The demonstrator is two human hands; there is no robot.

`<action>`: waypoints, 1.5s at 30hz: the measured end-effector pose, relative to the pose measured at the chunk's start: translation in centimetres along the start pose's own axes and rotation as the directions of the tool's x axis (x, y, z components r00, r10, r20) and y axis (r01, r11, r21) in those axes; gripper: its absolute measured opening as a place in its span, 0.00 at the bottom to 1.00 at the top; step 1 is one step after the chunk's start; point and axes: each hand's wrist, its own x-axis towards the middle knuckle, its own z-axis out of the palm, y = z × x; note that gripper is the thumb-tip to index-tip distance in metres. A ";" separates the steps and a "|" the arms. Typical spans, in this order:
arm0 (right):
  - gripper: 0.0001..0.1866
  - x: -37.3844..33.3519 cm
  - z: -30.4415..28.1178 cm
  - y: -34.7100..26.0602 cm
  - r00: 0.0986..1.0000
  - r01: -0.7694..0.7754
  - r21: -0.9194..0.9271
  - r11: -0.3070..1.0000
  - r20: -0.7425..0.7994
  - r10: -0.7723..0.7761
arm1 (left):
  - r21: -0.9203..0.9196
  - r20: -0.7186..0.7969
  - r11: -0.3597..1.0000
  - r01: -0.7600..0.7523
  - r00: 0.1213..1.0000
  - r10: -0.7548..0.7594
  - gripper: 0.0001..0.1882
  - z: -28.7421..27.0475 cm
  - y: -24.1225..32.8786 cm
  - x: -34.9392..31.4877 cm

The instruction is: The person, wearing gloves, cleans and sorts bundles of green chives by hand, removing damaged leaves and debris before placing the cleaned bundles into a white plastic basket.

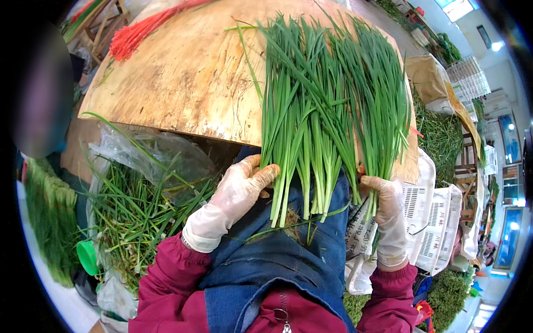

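— Where are the chives?

— From my feed, the chives lie fanned on the wooden board, root ends overhanging my lap. My left hand, gloved and loosely curled, touches the bunch's left edge; my right hand is closed around a small bundle.

— How far along?

— I'd judge midway: they're gathered but untied, red ties unused, trimmings bagged beside me.
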 end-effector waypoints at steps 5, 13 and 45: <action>0.14 -1.1 3.2 -0.5 0.959 -0.192 0.135 0.972 0.237 0.157 | 0.064 0.069 0.997 0.033 0.997 -0.037 0.20 1.4 0.9 0.6; 0.16 -2.3 7.9 2.3 0.919 -0.250 0.276 0.928 0.370 0.138 | 0.403 0.120 0.900 -0.167 0.984 0.129 0.25 3.9 2.0 -0.6; 0.32 -6.4 13.3 -4.3 0.203 0.154 -0.398 0.904 0.908 0.366 | 0.694 0.201 0.659 -0.291 0.957 0.211 0.17 -2.7 -2.1 -10.6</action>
